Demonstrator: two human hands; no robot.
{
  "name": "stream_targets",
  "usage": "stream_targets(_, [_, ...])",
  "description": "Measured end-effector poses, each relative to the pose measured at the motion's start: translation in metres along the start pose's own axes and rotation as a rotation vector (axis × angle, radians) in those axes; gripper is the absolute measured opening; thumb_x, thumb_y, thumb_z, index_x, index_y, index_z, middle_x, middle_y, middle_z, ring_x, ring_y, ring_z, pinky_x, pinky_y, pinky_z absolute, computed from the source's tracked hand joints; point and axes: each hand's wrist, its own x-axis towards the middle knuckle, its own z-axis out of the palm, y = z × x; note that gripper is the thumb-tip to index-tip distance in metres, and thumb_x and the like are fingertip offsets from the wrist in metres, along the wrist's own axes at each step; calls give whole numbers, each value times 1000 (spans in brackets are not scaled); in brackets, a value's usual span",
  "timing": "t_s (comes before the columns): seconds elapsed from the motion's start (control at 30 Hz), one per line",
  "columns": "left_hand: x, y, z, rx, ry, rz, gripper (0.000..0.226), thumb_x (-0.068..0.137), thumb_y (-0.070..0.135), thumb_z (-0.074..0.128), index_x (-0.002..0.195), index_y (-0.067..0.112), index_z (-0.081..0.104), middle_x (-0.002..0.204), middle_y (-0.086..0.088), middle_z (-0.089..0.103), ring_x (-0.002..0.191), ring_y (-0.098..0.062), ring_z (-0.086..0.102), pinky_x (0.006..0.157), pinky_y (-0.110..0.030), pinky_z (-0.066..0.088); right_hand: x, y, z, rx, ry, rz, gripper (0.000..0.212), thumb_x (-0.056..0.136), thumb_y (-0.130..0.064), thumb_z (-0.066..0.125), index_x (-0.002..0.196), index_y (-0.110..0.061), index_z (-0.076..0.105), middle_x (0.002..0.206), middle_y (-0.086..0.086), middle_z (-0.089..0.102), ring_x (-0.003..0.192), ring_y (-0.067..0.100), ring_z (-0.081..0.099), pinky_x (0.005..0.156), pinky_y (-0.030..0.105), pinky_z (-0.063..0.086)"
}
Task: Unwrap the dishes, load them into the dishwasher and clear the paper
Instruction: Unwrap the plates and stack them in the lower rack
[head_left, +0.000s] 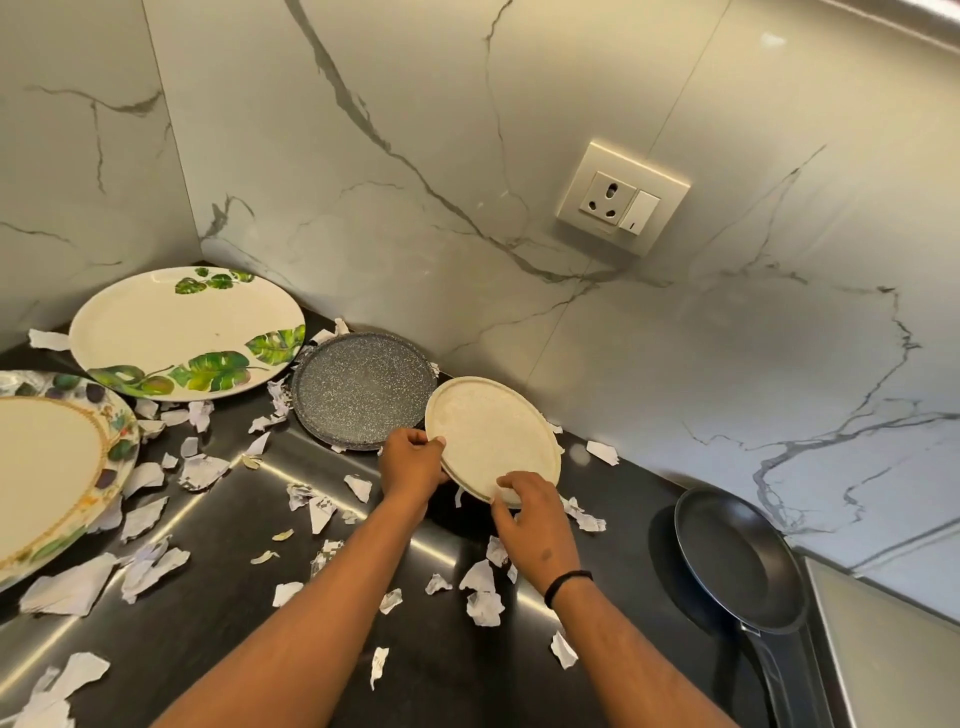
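- Both hands are holding a small cream plate (493, 441) at the centre of the frame, tilted up off the black counter (218, 623), its far edge close to the marble wall (519, 156).
- The left hand (413, 462) is gripping the plate's left rim, fingers curled over the edge.
- The right hand (530, 514) is pinching the plate's lower rim, fingers bent onto its face; a black band (566, 587) is sitting on that wrist.
- A speckled dark plate (363, 389) is lying flat just left of the cream plate.
- A large leaf-patterned plate (182, 332) is resting at the upper left, and a gold-rimmed floral plate (52, 467) is lying at the left edge.
- Torn paper scraps (145, 566) are lying scattered over the counter around the plates.
- A black frying pan (737, 561) is sitting at the lower right, well apart from the plates.
- A wall socket (621, 200) is showing at the upper right of centre.
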Motion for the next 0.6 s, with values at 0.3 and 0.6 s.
stream_targets(0.3, [-22, 32, -31, 29, 53, 172, 9, 94, 12, 64, 103, 10, 62, 101, -6, 65, 90, -23, 64, 62, -32, 53, 2, -21, -36, 98, 180, 58, 49, 101, -31, 56, 148, -20, 45, 163, 2, 26, 151, 23, 20, 123, 43, 22])
stream_targets(0.6, [-51, 34, -33, 46, 17, 231, 9, 99, 12, 56, 100, 9, 65, 92, -3, 64, 75, -11, 57, 58, -25, 44, -9, -32, -75, 561, 403, 324, 52, 97, -5, 55, 146, -15, 42, 139, 6, 48, 126, 26, 48, 107, 44, 45])
